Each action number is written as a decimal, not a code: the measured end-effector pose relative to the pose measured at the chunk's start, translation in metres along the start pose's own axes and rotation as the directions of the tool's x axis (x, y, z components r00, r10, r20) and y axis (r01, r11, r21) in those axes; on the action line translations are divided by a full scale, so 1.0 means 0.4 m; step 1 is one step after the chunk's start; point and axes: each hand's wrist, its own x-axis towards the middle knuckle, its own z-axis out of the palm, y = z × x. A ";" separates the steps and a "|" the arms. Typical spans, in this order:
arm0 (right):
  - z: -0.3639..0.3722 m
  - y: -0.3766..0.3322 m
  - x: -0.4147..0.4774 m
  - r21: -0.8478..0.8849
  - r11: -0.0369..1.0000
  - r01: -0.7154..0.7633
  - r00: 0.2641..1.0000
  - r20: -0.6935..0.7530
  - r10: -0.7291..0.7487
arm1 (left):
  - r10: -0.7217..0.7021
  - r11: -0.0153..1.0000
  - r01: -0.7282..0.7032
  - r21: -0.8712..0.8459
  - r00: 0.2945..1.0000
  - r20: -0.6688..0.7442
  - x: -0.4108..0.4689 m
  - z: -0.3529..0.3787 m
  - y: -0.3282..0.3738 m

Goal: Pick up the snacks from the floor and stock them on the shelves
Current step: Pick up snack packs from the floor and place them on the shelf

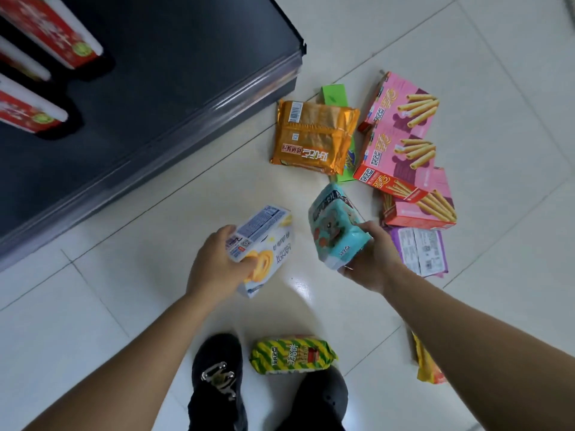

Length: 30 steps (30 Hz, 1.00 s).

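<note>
Black shoes (217,377) are seen at the bottom edge, with a striped yellow-green packet (292,354) lying on the floor (124,293) between them. A white biscuit box (264,244) is gripped by the left hand (214,262) and a teal packet (336,225) by the right hand (370,259), both held above the tiles. An orange packet (314,138), pink boxes (401,119) and a purple packet (420,250) are heaped beyond, near the dark shelf (155,88).

Both bare arms stretch forward and down, forearms angling in toward each other. Left hand (214,262) clamps a cookie box (267,231), fingers curled round its near end. Right hand (373,259) grips a teal packet (334,222), wrist straight, palm turned inward.
</note>
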 end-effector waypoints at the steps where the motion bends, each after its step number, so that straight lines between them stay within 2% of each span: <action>1: 0.008 -0.006 -0.043 -0.017 1.000 -0.005 0.998 0.061 0.006 | -0.043 0.995 0.043 -0.085 0.999 0.007 -0.031 -0.025 0.035; 3: 0.022 -0.022 -0.128 -0.048 0.999 -0.007 0.979 0.205 0.017 | -0.124 0.952 0.127 -0.278 0.992 0.029 -0.091 -0.081 0.102; 5: 0.039 -0.049 -0.217 -0.046 0.999 0.002 0.962 0.273 0.011 | -0.154 0.887 0.163 -0.433 0.987 0.055 -0.146 -0.148 0.159; 9: 0.093 -0.130 -0.408 -0.092 0.993 0.069 0.932 0.362 -0.031 | -0.144 0.764 0.230 -0.603 0.971 0.188 -0.263 -0.296 0.265; 14: 0.198 -0.232 -0.659 -0.183 0.967 0.177 0.853 0.518 -0.058 | -0.101 0.725 0.165 -0.668 0.986 0.134 -0.414 -0.476 0.405; 17: 0.271 -0.270 -0.809 -0.324 0.896 0.302 0.836 0.542 -0.085 | -0.122 0.708 0.135 -0.693 0.990 0.068 -0.515 -0.567 0.473; 21: 0.356 -0.285 -0.993 -0.464 0.784 0.412 0.847 0.512 -0.142 | -0.145 0.693 0.094 -0.715 0.989 -0.011 -0.648 -0.677 0.538; 24: 0.413 -0.288 -1.128 -0.490 0.725 0.484 0.819 0.546 -0.178 | -0.141 0.689 0.046 -0.723 0.987 -0.072 -0.756 -0.759 0.586; 26: 0.453 -0.283 -1.229 -0.469 0.702 0.536 0.773 0.608 -0.185 | -0.126 0.685 0.005 -0.729 0.986 -0.111 -0.828 -0.808 0.616; 30: 0.544 -0.268 -1.406 -0.468 0.560 0.684 0.691 0.662 -0.290 | -0.107 0.634 -0.077 -0.769 0.977 -0.187 -0.969 -0.913 0.661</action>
